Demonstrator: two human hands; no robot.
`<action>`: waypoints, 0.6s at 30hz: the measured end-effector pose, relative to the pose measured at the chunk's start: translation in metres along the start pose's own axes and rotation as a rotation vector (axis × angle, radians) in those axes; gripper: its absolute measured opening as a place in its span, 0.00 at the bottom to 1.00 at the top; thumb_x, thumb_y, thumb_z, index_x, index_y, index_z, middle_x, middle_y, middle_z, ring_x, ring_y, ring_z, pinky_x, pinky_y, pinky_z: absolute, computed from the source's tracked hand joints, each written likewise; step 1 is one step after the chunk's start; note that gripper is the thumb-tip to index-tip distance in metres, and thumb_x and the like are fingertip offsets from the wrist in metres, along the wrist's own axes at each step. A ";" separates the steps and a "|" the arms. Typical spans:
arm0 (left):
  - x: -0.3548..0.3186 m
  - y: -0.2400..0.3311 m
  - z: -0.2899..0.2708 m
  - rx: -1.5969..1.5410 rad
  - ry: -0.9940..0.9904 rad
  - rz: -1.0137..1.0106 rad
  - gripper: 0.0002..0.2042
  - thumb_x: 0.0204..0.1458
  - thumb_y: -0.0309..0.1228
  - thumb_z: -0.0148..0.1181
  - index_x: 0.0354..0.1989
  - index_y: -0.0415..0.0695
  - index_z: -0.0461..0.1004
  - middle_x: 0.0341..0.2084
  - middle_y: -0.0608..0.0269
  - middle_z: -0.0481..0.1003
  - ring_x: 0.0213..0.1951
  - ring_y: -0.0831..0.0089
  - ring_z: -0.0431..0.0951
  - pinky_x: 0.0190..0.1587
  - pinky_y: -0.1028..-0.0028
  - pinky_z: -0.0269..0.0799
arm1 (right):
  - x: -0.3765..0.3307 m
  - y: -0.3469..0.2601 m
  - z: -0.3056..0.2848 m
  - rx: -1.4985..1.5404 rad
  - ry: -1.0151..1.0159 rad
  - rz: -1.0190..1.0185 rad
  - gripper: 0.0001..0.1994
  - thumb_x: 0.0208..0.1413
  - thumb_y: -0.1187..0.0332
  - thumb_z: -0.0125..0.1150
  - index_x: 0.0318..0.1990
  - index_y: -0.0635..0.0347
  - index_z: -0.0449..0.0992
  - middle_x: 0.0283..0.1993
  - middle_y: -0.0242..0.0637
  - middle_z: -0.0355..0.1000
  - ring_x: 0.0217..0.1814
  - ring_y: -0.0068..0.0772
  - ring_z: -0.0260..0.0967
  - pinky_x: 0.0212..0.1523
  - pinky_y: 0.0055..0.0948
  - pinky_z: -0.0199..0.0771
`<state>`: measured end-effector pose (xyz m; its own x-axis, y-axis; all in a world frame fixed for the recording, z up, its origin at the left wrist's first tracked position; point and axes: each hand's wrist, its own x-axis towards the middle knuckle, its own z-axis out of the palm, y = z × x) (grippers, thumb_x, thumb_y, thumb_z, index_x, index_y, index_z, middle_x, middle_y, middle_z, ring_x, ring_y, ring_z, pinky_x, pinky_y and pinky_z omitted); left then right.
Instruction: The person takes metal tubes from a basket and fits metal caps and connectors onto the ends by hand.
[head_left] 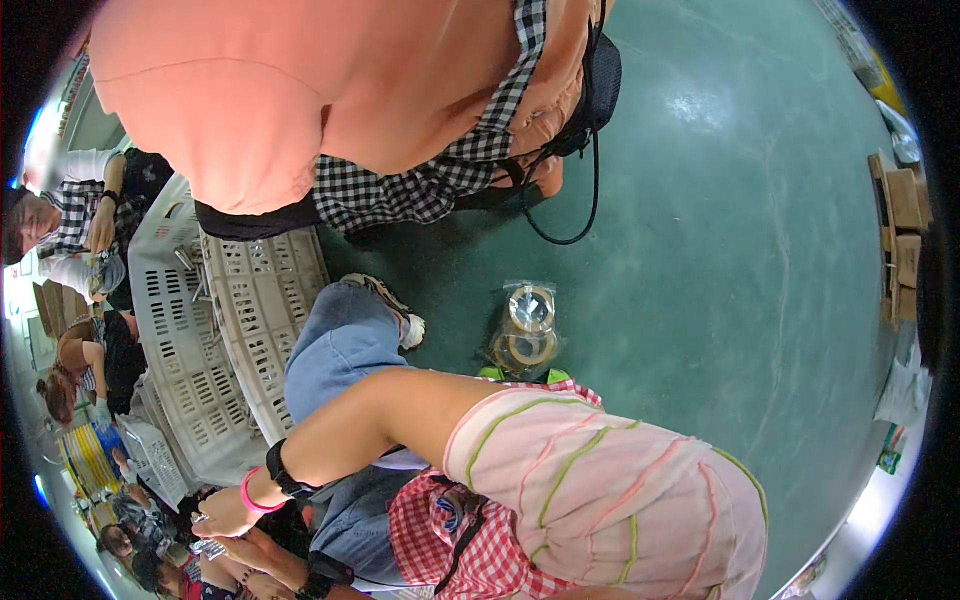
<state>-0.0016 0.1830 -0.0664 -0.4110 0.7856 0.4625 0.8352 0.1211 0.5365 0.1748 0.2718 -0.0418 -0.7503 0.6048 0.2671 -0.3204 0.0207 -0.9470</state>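
My right hand [222, 512], with a pink band and a black strap on its wrist, reaches to the lower left, its fingers closed in a pinch. Just below it, my left hand [252, 552] is bent round the same spot, a black band on its wrist. A small silvery piece [208, 547] shows between the two hands; its kind is too small to make out. Both hands are close to the near end of the white plastic crates [190, 370]. My red checked apron [415, 520] and jeans lie beside the forearms.
A person in a coral top [300, 90] and checked apron is close by at the top. Bagged tape rolls [530, 325] lie on the green floor [700, 270]. Cartons [905, 200] on a pallet stand far right. Several people sit along the left, near yellow spools [85, 460].
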 end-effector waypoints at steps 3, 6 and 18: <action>-0.003 -0.004 -0.003 0.288 -0.067 0.322 0.19 0.58 0.30 0.41 0.56 0.32 0.55 0.53 0.52 0.61 0.51 0.69 0.65 0.52 0.75 0.60 | 0.010 0.014 0.009 0.020 0.072 -0.020 0.19 0.54 0.55 0.39 0.31 0.60 0.73 0.29 0.45 0.72 0.32 0.43 0.69 0.36 0.40 0.64; -0.001 -0.014 -0.001 0.263 -0.095 0.300 0.19 0.58 0.30 0.42 0.55 0.32 0.56 0.52 0.52 0.61 0.51 0.69 0.65 0.52 0.74 0.61 | 0.008 0.012 0.012 0.077 0.132 -0.039 0.19 0.53 0.56 0.41 0.30 0.61 0.73 0.29 0.46 0.72 0.32 0.45 0.69 0.35 0.40 0.65; -0.008 -0.020 0.003 -0.018 -0.035 0.008 0.19 0.56 0.30 0.44 0.54 0.33 0.58 0.50 0.51 0.63 0.48 0.67 0.67 0.49 0.72 0.63 | 0.024 0.034 0.024 0.018 0.080 -0.090 0.23 0.52 0.54 0.46 0.30 0.74 0.70 0.30 0.57 0.69 0.35 0.54 0.68 0.36 0.42 0.65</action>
<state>-0.0137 0.1760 -0.0825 -0.3914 0.8070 0.4422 0.8314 0.1042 0.5458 0.1320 0.2676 -0.0637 -0.6698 0.6626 0.3351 -0.3953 0.0639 -0.9163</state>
